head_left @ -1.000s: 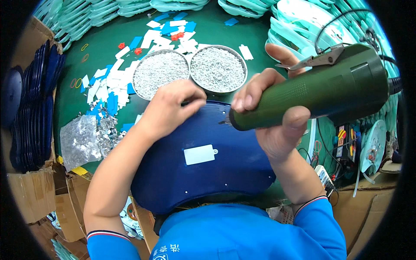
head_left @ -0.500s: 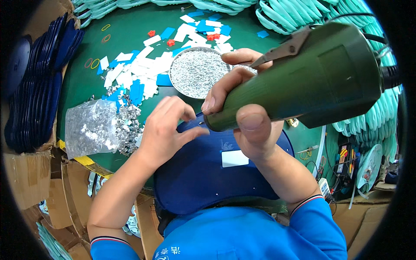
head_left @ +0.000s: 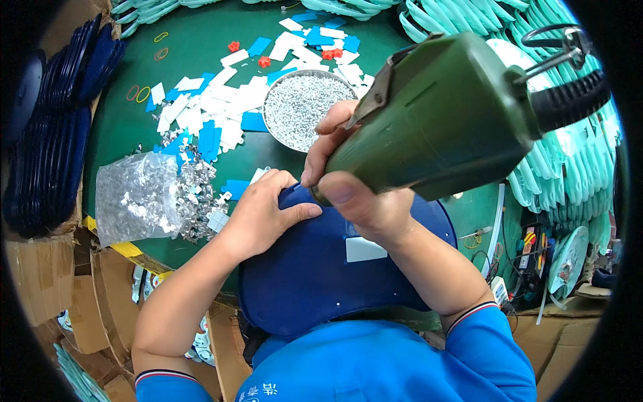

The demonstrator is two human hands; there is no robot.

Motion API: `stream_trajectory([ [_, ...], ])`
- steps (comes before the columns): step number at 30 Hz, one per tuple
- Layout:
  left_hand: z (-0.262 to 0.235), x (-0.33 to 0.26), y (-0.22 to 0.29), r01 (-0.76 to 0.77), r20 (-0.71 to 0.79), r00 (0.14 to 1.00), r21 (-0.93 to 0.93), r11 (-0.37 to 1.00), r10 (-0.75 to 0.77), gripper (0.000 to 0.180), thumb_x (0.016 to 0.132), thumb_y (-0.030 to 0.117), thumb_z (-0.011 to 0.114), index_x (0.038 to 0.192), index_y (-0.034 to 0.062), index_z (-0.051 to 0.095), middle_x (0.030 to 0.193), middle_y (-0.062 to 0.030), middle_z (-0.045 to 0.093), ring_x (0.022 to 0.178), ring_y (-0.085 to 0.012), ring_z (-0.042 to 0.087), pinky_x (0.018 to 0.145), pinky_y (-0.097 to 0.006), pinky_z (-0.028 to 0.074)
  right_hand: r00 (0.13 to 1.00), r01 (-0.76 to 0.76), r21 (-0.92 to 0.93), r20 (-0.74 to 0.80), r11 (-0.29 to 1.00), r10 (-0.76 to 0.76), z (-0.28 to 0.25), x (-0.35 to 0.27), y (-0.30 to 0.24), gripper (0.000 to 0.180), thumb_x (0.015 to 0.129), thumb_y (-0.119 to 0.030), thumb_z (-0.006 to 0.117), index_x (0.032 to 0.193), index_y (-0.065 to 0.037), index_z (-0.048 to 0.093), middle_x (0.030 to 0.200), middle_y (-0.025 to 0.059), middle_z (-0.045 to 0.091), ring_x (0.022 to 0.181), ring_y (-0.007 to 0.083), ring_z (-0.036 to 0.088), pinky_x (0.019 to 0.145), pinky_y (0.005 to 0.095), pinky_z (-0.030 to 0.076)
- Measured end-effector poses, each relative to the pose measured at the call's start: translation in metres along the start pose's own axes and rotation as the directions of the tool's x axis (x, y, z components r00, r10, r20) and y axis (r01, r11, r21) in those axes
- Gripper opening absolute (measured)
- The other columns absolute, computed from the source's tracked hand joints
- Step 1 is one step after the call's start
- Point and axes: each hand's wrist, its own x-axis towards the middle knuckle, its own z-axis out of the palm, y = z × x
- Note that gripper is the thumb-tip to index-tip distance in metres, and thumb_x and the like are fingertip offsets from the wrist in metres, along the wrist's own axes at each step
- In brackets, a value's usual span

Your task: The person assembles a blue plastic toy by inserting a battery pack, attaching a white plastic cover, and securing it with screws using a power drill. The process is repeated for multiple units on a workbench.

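A dark blue curved plastic panel [head_left: 308, 281] lies in front of my body, with a white rectangular label [head_left: 366, 249] on its upper face. My left hand [head_left: 261, 214] grips the panel's far left edge, thumb on top and fingers around the rim. In my right hand [head_left: 368, 201] is a thick green electric screwdriver [head_left: 429, 120], tilted with its nose down at the panel's far edge. Its tip is hidden behind my fingers and thumb. Just beyond stands a round bowl [head_left: 265, 120] full of small silvery screws [head_left: 305, 100].
White and blue strips [head_left: 231, 104] lie scattered left of the bowl, near a clear plastic bag [head_left: 134, 197] spilling metal clips [head_left: 197, 201]. Dark blue panels [head_left: 50, 161] are stacked at far left. Mint-green plastic parts [head_left: 569, 167] pile up along the back and right.
My left hand has gone from a loose pinch above the panel to gripping its edge. The screwdriver has tipped more upright, its nose lower at the panel's far edge.
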Motion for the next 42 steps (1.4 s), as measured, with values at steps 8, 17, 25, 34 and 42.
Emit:
stream_trajectory([
  [8, -0.058, 0.055, 0.039, 0.047, -0.089, 0.996, 0.258, 0.965, -0.025, 0.017, 0.083, 0.019, 0.076, 0.090, 0.0031, 0.074, 0.086, -0.0120, 0.068, 0.086, -0.0317, 0.066, 0.082, -0.044, 0.052, 0.999, 0.008, -0.041, -0.042, 0.999, -0.009, -0.002, 0.003, 0.004, 0.078, 0.085, -0.048, 0.079, 0.131, 0.005, 0.045, 0.079, 0.0086, 0.063, 0.072, 0.0151, 0.062, 0.067, 0.0273, 0.051],
  [17, -0.037, 0.107, 0.009, -0.237, -0.143, 0.879, 0.698, 0.676, 0.455, 0.011, 0.078, 0.020, 0.075, 0.079, 0.0101, 0.072, 0.087, -0.0074, 0.063, 0.093, -0.0283, 0.061, 0.083, -0.041, 0.051, 0.990, -0.039, -0.037, -0.134, 0.999, 0.034, 0.000, 0.002, -0.003, 0.075, 0.089, -0.051, 0.073, 0.130, 0.005, 0.045, 0.077, 0.0107, 0.061, 0.069, 0.0177, 0.063, 0.065, 0.0299, 0.053],
  [25, -0.041, 0.085, -0.006, -0.322, -0.229, 0.798, 0.620, 0.715, 0.557, 0.007, 0.084, 0.011, 0.069, 0.090, 0.0083, 0.073, 0.086, -0.0086, 0.063, 0.089, -0.0295, 0.062, 0.079, -0.042, 0.052, 0.998, -0.024, -0.008, 0.059, 1.000, 0.025, 0.000, 0.008, -0.028, 0.085, 0.084, -0.058, 0.074, 0.133, 0.004, 0.043, 0.078, 0.0086, 0.060, 0.071, 0.0169, 0.062, 0.069, 0.0312, 0.053],
  [34, -0.037, -0.039, 0.016, -0.341, -0.157, 0.908, 0.260, 0.903, 0.388, 0.011, 0.083, 0.007, 0.075, 0.093, 0.0058, 0.069, 0.088, -0.0096, 0.063, 0.087, -0.0295, 0.062, 0.077, -0.040, 0.050, 0.998, 0.059, -0.080, -0.003, 0.995, -0.059, 0.030, -0.004, -0.025, 0.084, 0.092, -0.070, 0.055, 0.133, 0.002, 0.039, 0.078, 0.0082, 0.056, 0.070, 0.0170, 0.060, 0.068, 0.0336, 0.055],
  [42, -0.032, -0.101, 0.022, -0.233, -0.325, 0.904, 0.174, 0.957, 0.279, 0.016, 0.078, 0.004, 0.079, 0.092, 0.0041, 0.070, 0.084, -0.0093, 0.062, 0.082, -0.0282, 0.061, 0.072, -0.037, 0.050, 0.989, -0.059, 0.083, 0.138, 0.995, 0.047, 0.069, -0.016, -0.028, 0.091, 0.089, -0.070, 0.060, 0.136, 0.003, 0.036, 0.077, 0.0093, 0.057, 0.072, 0.0198, 0.061, 0.069, 0.0362, 0.056],
])
